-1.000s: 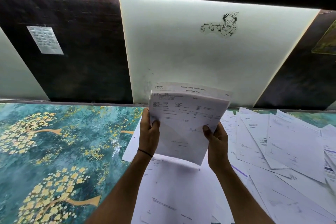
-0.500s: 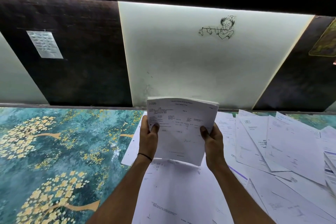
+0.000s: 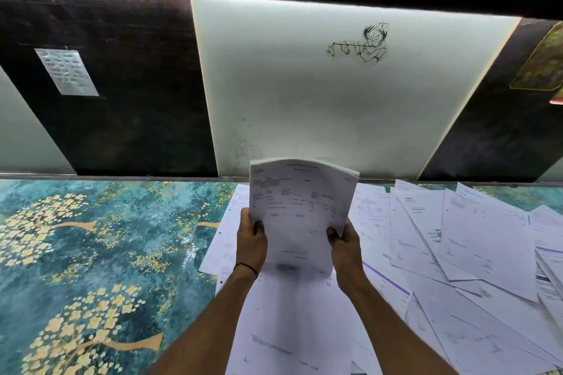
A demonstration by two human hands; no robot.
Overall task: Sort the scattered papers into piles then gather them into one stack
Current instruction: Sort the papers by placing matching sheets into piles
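I hold a thick stack of white printed papers (image 3: 300, 210) upright above the table, its lower edge down near the sheets below. My left hand (image 3: 251, 242) grips the stack's left edge and my right hand (image 3: 345, 245) grips its right edge, thumbs on the front page. The top of the stack bows slightly. Several loose white sheets (image 3: 463, 240) lie overlapping on the table to the right. More loose pages (image 3: 283, 323) lie under my forearms.
The table (image 3: 100, 253) has a teal cover with yellow flowering trees; its left half bears no paper. Behind it rises a wall with dark and pale panels (image 3: 304, 85), one with a small line drawing. A small printed sheet (image 3: 67, 71) hangs at left.
The stack has dropped lower and turned from tilted to nearly square in my hands, its sheets now aligned. Both hands keep their grip on its sides.
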